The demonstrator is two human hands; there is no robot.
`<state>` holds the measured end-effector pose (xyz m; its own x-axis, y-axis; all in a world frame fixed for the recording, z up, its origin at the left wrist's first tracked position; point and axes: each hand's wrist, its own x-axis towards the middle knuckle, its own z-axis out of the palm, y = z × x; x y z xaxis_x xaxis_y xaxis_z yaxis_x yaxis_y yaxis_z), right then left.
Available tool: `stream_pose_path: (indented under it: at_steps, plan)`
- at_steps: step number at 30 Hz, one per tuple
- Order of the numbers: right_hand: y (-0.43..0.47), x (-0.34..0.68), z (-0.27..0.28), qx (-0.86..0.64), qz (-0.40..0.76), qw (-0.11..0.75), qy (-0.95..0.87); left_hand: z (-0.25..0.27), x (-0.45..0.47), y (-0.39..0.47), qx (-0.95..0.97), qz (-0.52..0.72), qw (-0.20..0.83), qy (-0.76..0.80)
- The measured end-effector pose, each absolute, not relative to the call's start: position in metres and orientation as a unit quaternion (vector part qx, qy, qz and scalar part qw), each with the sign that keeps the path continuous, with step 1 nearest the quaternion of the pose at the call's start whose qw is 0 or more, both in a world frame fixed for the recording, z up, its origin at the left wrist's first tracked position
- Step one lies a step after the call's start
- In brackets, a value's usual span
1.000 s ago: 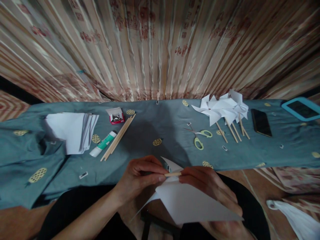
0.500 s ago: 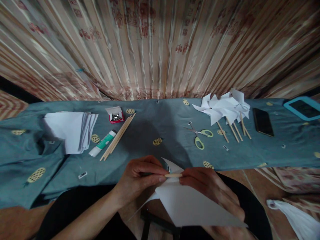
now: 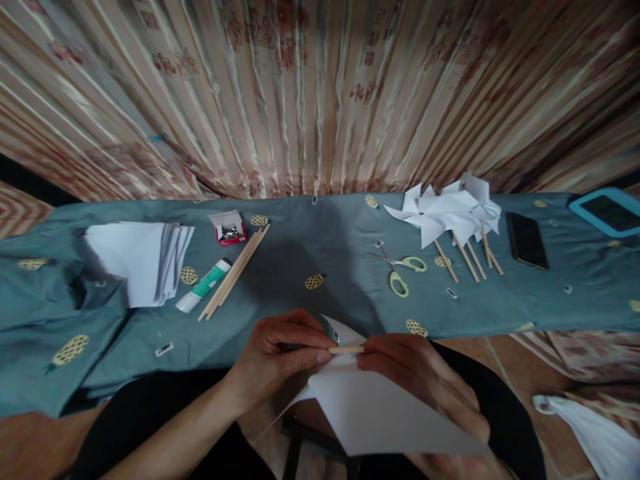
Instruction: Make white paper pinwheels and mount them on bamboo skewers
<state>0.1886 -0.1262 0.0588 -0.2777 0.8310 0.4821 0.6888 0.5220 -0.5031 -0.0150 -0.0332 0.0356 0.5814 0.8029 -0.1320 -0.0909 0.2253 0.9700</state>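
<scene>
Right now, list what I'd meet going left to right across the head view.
Paper stack, glue stick, loose wooden sticks, left hand, held wooden stick, right hand, phone, blue-framed device. Left out because their spans overlap others: held paper, red box, scissors, paper pinwheels.

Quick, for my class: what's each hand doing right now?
Left hand: closed, pinching the wooden stick.
Right hand: closed on the same stick, partly hidden by white paper.

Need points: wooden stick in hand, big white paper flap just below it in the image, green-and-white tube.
Wooden stick (image 3: 346, 350): head view, middle of its exposed stretch.
White paper flap (image 3: 377, 415): head view, middle of its broad face.
Green-and-white tube (image 3: 205, 284): head view, mid-barrel.
</scene>
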Motion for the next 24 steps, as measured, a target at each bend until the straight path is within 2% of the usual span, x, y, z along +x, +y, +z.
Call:
stream_pose_path:
  at_steps: [24]
  plan:
    - [-0.1244,0.1868,0.06,-0.484,0.089,0.367,-0.79,0.0377,-0.0132,-0.0329,0.539,0.298,0.706,0.35]
